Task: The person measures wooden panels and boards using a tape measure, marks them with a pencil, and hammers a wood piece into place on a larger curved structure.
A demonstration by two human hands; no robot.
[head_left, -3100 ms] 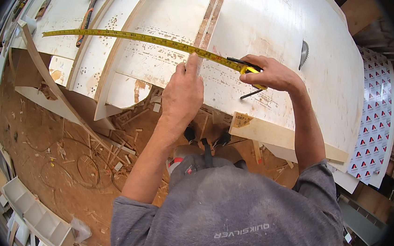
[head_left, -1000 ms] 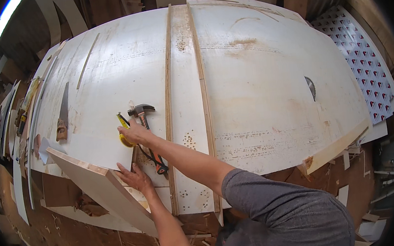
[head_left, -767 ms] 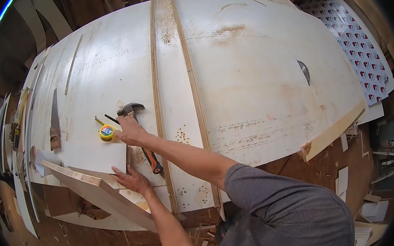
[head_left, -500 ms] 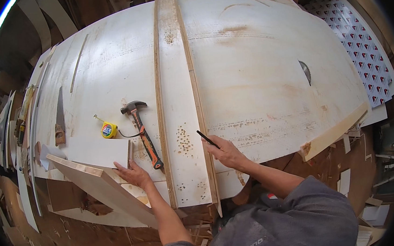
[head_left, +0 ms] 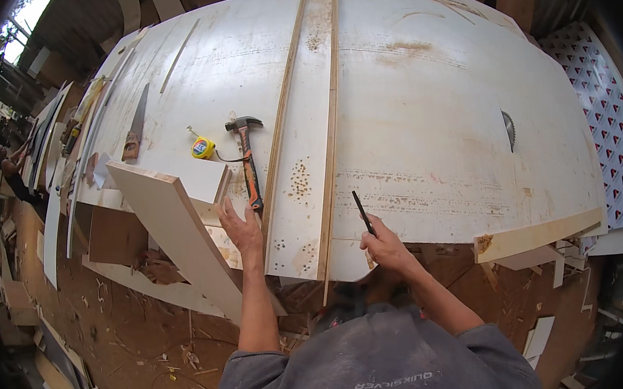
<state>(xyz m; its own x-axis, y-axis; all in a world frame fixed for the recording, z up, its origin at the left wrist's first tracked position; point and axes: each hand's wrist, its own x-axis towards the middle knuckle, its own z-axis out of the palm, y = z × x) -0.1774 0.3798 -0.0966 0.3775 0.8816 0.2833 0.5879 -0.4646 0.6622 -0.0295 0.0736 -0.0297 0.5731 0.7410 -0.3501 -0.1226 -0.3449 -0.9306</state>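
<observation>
The yellow tape measure (head_left: 203, 147), in the right hand a second ago, now lies on the white panel worktop (head_left: 421, 88) at eleven o'clock from the left hand (head_left: 243, 232), its blade drawn in to a short tongue. That leaves the right hand (head_left: 388, 248) grasping only a slim black pen or pencil (head_left: 363, 212) that points towards eleven o'clock, so it looks readier for marking than measuring. The left hand, lately at the corner of a small white board (head_left: 202, 176), is now empty with fingers spread; whether it touches that board or the claw hammer (head_left: 250, 166) at twelve o'clock, I cannot tell. At nine o'clock from it slants a thick white panel (head_left: 174, 229); a handsaw (head_left: 136, 125) lies at ten o'clock from the tape. Two narrow wooden strips (head_left: 285, 100) run up the stained, pitted surface, and part of a circular saw blade (head_left: 510, 131) shows at two o'clock from the right hand. Around the worktop, a printed sheet (head_left: 609, 124) stands out at three o'clock, another person (head_left: 13, 172) at nine, and offcuts litter the brown floor (head_left: 154, 341).
</observation>
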